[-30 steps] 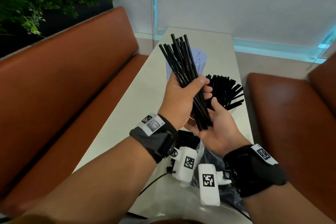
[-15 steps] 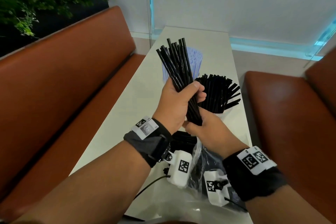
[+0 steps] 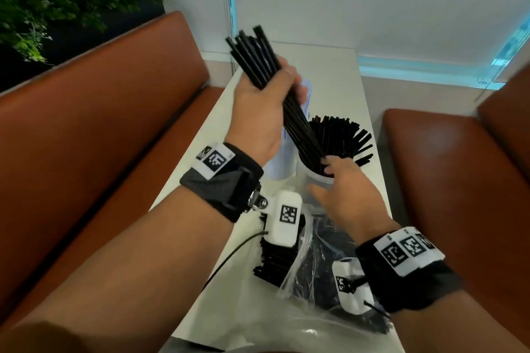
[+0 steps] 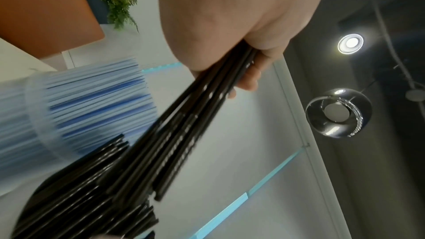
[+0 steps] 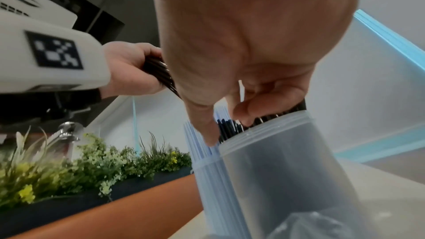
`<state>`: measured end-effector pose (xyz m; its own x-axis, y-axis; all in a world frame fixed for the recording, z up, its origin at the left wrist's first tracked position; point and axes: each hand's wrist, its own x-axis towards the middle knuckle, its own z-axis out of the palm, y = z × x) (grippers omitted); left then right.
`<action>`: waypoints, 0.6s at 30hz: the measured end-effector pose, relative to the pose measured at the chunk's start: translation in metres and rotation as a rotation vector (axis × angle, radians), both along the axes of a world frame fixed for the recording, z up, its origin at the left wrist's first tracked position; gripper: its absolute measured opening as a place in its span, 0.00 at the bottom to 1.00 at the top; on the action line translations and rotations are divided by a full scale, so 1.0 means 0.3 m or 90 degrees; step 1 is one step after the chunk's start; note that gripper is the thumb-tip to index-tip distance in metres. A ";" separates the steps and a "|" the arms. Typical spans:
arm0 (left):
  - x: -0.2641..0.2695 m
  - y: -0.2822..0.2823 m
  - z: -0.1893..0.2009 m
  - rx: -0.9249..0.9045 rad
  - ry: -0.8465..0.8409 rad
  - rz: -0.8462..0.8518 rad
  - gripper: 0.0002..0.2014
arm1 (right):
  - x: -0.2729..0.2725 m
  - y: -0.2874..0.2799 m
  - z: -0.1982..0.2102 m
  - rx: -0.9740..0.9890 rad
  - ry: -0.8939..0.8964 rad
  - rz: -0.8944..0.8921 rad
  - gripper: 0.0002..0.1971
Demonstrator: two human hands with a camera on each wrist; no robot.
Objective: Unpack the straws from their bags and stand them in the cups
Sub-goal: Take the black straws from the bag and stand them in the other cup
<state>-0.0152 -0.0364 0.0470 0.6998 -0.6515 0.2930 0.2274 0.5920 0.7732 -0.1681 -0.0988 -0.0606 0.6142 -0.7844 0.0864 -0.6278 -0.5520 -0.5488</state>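
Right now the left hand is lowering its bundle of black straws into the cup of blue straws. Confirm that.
Wrong cup. The left hand angles its bundle of black straws into the cup already holding black straws, as the head view shows. The cup of blue straws stands beside it.

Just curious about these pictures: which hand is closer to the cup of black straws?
The right. The right hand is at the cup, fingers among its straws at the rim. The left hand is above and to the left, gripping a bundle whose lower ends reach into the cup.
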 end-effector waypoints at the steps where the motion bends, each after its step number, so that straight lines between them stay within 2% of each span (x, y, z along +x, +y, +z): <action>1: 0.018 -0.019 0.010 -0.018 0.014 0.045 0.09 | -0.008 -0.020 -0.010 -0.016 0.041 -0.011 0.27; 3: 0.027 -0.059 0.006 -0.016 0.015 0.108 0.09 | -0.009 -0.042 -0.026 -0.027 0.127 -0.022 0.30; 6: -0.024 -0.114 -0.064 0.065 -0.033 0.106 0.08 | 0.008 -0.059 -0.044 -0.019 0.215 0.007 0.17; 10: -0.057 -0.135 -0.210 0.281 -0.184 0.075 0.03 | 0.016 -0.067 -0.050 -0.035 0.209 0.026 0.12; 15: -0.048 -0.146 -0.312 0.412 -0.304 0.170 0.10 | 0.021 -0.068 -0.066 -0.055 0.193 0.039 0.11; 18: -0.057 -0.167 -0.343 0.516 -0.450 0.195 0.14 | 0.018 -0.070 -0.072 -0.071 0.184 0.044 0.10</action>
